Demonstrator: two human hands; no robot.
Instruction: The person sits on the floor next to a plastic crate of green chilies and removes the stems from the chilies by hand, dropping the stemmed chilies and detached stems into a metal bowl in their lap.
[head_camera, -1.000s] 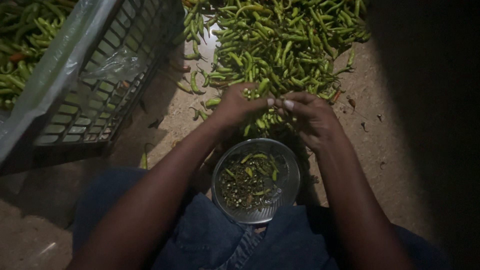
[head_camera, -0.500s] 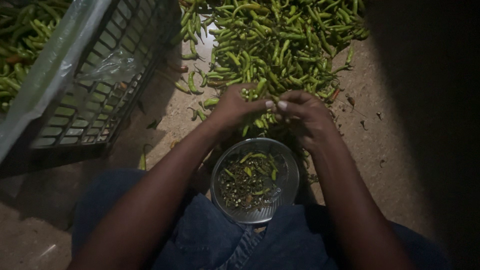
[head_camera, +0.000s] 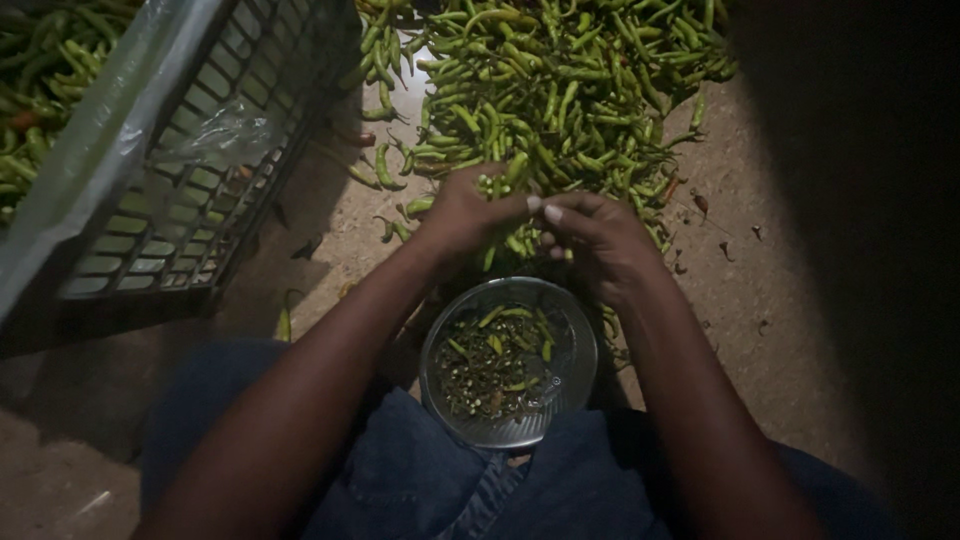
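Looking down from the head view: a seated person's two hands meet just above a metal bowl (head_camera: 508, 362) set between the knees.
Left hand: the left hand (head_camera: 462, 215) is curled, fingers pinched on a green chilli (head_camera: 512, 172) at the near edge of the heap.
Right hand: the right hand (head_camera: 590, 232) is bent inward, its fingertips (head_camera: 552, 212) touching the left hand's; what they grip is too dark to tell.
Done so far: the bowl holds a shallow layer of small dark stems and green scraps, so by my judgement some chillies are already trimmed.
Left to do: the pile of chillies (head_camera: 560, 90) spread beyond the hands is large, so most of the work seems to remain.
Crate: a grey plastic crate (head_camera: 150, 190) lined with clear film stands at the left, more green chillies inside it.
Surface: a bare, dusty floor (head_camera: 740, 290) with stray chillies and bits scattered on it.
Room: dim, with the right side lost in shadow.
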